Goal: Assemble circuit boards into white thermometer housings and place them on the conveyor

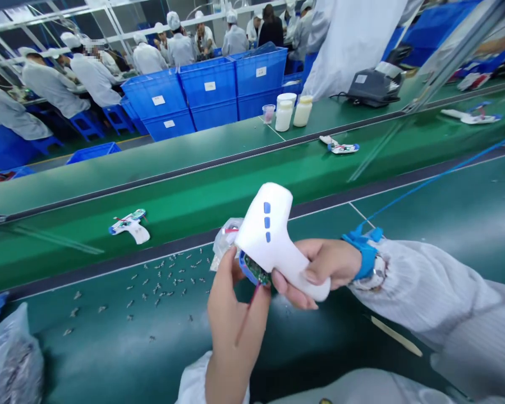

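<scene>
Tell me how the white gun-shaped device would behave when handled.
The white gun-shaped device is probably stiff: it shows no bend in the right hand. Its smooth surface may be a bit slippery. The exposed circuit board and thin wire look fragile and might snag.

The right sleeve (441,292) is whitish, with fine stripes and a gathered cuff. Just beside this cuff there is a bright blue strap (367,258), from which a thin blue cord (437,176) extends, and also a silvery band (377,272). The left sleeve (193,382) is white. Below, a pale grey garment (362,387) shows one small golden detail (325,401).
</scene>
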{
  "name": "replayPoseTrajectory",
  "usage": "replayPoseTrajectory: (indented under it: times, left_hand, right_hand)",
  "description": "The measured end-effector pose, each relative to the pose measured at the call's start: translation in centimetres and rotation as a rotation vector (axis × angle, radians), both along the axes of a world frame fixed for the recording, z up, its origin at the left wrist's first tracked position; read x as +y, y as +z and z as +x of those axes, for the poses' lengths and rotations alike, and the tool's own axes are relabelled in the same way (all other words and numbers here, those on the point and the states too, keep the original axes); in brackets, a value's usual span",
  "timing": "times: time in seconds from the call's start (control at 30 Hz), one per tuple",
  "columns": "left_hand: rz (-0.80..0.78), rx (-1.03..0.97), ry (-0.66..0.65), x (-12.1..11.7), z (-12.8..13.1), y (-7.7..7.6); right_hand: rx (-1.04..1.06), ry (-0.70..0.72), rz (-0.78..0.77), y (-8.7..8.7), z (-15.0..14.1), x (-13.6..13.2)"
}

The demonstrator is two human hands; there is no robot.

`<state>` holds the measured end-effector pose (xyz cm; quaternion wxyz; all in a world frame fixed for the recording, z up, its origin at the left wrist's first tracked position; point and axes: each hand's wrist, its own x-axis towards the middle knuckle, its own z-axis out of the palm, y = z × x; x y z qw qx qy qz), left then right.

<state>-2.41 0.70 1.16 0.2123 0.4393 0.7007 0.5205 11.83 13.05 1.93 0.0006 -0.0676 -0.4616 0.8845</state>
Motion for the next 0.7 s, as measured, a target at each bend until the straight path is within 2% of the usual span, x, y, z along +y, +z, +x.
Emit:
replayPoseTrajectory:
  times: [0.07,0.1,0.23,0.33,0.53,0.6,0.7]
  left_hand:
    - [0.107,0.149,0.035,-0.6,0.0,0.0]
    - [0.171,0.241,0.046,-0.8,0.0,-0.1]
    - [0.5,0.556,0.053,-0.6,-0.2,-0.5]
    - [0.616,0.563,0.119,0.3,-0.1,-0.8]
    - [0.549,0.383,0.157,0.5,-0.5,-2.0]
    - [0.476,0.259,0.154,0.2,-0.6,-1.8]
    - [0.276,-0.012,0.024,0.3,-0.8,-0.8]
  right_hand:
    - [0.139,0.074,-0.223,-0.6,-0.3,-1.2]
    - [0.184,0.075,-0.281,-0.9,-0.5,-1.6]
    - [0.392,0.047,-0.402,-1.2,-1.1,-2.8]
    - [0.509,0.092,-0.486,-1.2,-1.5,-3.9]
    - [0.662,0.202,-0.673,-2.1,-2.6,-6.1]
    - [0.713,0.231,-0.685,-2.5,-2.9,-6.2]
    - [0.717,0.233,-0.617,-2.6,-2.7,-5.4]
